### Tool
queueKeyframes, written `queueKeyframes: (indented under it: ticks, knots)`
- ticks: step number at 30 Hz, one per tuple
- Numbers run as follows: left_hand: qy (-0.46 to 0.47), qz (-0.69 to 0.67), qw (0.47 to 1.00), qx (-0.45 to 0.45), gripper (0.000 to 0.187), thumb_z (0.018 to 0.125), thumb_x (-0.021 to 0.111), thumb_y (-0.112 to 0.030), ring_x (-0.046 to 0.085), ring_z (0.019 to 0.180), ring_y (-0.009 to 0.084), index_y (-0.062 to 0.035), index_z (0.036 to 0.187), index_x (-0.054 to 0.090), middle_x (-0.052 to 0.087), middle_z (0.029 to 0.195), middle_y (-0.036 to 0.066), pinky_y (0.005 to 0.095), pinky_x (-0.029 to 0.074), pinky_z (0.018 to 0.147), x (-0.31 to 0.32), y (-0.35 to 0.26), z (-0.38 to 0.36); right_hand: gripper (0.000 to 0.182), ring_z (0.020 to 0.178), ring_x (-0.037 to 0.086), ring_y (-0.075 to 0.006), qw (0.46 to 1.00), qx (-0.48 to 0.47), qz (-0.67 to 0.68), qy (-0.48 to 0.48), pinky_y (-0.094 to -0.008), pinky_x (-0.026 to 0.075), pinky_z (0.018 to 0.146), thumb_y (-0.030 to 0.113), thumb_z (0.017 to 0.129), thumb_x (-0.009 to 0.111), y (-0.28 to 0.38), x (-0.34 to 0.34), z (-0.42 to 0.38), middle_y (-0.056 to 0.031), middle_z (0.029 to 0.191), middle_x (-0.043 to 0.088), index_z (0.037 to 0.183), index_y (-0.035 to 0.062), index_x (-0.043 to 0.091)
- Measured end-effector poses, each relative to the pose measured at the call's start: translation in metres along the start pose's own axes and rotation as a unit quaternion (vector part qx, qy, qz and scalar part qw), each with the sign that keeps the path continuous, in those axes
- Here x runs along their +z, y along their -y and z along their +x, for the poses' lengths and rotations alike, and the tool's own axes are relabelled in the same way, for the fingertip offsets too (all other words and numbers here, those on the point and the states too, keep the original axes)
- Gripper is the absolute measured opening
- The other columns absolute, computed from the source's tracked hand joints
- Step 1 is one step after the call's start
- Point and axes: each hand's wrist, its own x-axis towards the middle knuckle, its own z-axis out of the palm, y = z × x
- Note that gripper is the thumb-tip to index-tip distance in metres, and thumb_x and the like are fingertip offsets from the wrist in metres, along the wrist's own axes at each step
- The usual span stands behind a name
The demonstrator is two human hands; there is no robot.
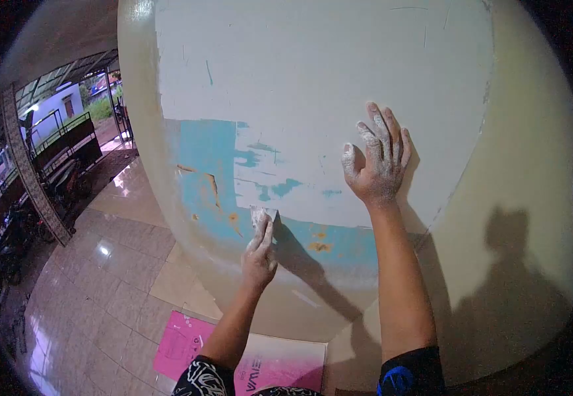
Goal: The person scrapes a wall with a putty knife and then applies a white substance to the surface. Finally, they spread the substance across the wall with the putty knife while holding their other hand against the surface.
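My left hand [260, 254], coated in white filler, is closed around a putty knife [272, 213]. Its blade meets the wall at the lower edge of a large white filler patch [313, 72]. Just left of and below the blade shows bare turquoise paint [200, 148] with brown, peeling spots. Higher and to the right, my right hand [377, 158] rests against the white patch, fingers spread and whitened, holding nothing. Streaks of turquoise show through the filler between the two hands.
Cream-painted wall [517, 171] surrounds the patch, with my shadow on its right. A pink and white printed sheet [280, 363] lies on the tiled floor [101, 264] below. At the left, motorbikes [62, 185] stand beyond a pillar [32, 165].
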Motion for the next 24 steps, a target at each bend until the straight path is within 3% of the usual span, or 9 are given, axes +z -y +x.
queueKeyframes:
  ticks: [2, 4, 9, 11, 12, 15, 20, 24]
  knots:
    - [0.007, -0.002, 1.0, -0.022, 0.062, 0.085, 0.04, 0.014, 0.049, 0.138, 0.0372, -0.0024, 0.144, 0.052, 0.044, 0.155, 0.019, 0.041, 0.045, 0.109, 0.002, -0.006, 0.007, 0.032, 0.144, 0.04, -0.0245, 1.0, -0.007, 0.002, 0.0, -0.0549, 0.024, 0.118, 0.03, 0.091, 0.061, -0.001, 0.0, 0.001, -0.0029, 0.152, 0.049, 0.12, 0.0162, 0.06]
    - [-0.015, -0.025, 0.999, 0.031, 0.063, 0.083, 0.041, 0.014, 0.052, 0.135, 0.0377, -0.0022, 0.143, 0.052, 0.045, 0.154, 0.02, 0.0409, 0.046, 0.108, 0.003, -0.003, 0.021, 0.031, 0.144, 0.04, -0.0252, 1.0, -0.009, 0.001, 0.002, -0.055, 0.024, 0.118, 0.03, 0.092, 0.061, -0.002, 0.0, 0.0, -0.0034, 0.152, 0.049, 0.12, 0.0159, 0.06]
    - [0.001, -0.02, 1.0, 0.018, 0.071, 0.078, 0.047, 0.015, 0.048, 0.138, 0.0381, -0.0053, 0.146, 0.05, 0.043, 0.156, 0.017, 0.0414, 0.048, 0.107, 0.009, 0.011, 0.001, 0.031, 0.145, 0.04, -0.0257, 1.0, -0.016, -0.007, -0.003, -0.0551, 0.024, 0.118, 0.032, 0.093, 0.06, -0.002, -0.001, 0.001, -0.0041, 0.152, 0.05, 0.119, 0.0154, 0.061]
    - [-0.016, 0.035, 0.999, 0.014, 0.073, 0.075, 0.054, 0.011, 0.067, 0.105, 0.0354, -0.0118, 0.145, 0.053, 0.047, 0.155, 0.009, 0.0409, 0.055, 0.086, 0.016, 0.01, -0.01, 0.031, 0.145, 0.04, -0.0255, 1.0, -0.008, -0.01, 0.006, -0.0553, 0.024, 0.118, 0.032, 0.093, 0.06, -0.001, -0.002, 0.002, -0.004, 0.152, 0.05, 0.119, 0.0156, 0.061]
    - [-0.044, 0.038, 0.997, 0.049, 0.075, 0.075, 0.054, 0.011, 0.067, 0.104, 0.0359, -0.013, 0.146, 0.052, 0.046, 0.155, 0.01, 0.041, 0.056, 0.085, 0.019, 0.009, -0.004, 0.031, 0.145, 0.04, -0.0255, 1.0, -0.011, -0.014, 0.003, -0.0552, 0.024, 0.118, 0.031, 0.092, 0.06, -0.002, -0.002, 0.002, -0.0038, 0.152, 0.05, 0.12, 0.0157, 0.06]
    - [-0.003, 0.013, 1.0, 0.009, 0.074, 0.076, 0.053, 0.01, 0.066, 0.105, 0.0365, -0.0125, 0.146, 0.052, 0.046, 0.155, 0.009, 0.0413, 0.056, 0.084, 0.006, -0.015, 0.022, 0.032, 0.145, 0.039, -0.0252, 1.0, -0.016, -0.007, -0.006, -0.0555, 0.023, 0.119, 0.03, 0.091, 0.061, -0.002, 0.001, 0.001, -0.0037, 0.153, 0.049, 0.12, 0.0156, 0.06]
    - [-0.024, 0.046, 0.998, 0.027, 0.07, 0.08, 0.049, 0.01, 0.064, 0.112, 0.0392, -0.0114, 0.147, 0.05, 0.044, 0.156, 0.01, 0.0426, 0.056, 0.083, 0.026, 0.002, -0.011, 0.032, 0.145, 0.039, -0.025, 1.0, -0.015, -0.011, -0.002, -0.0551, 0.023, 0.119, 0.029, 0.091, 0.061, 0.0, 0.0, 0.002, -0.0034, 0.152, 0.049, 0.12, 0.0152, 0.061]
    - [-0.066, 0.022, 0.995, 0.069, 0.071, 0.079, 0.048, 0.011, 0.061, 0.117, 0.0403, -0.0104, 0.147, 0.05, 0.043, 0.157, 0.01, 0.0433, 0.055, 0.087, 0.025, -0.011, 0.018, 0.031, 0.145, 0.039, -0.0238, 1.0, -0.002, -0.014, 0.003, -0.054, 0.025, 0.118, 0.03, 0.09, 0.061, 0.003, -0.002, 0.001, -0.0026, 0.152, 0.05, 0.117, 0.0152, 0.062]
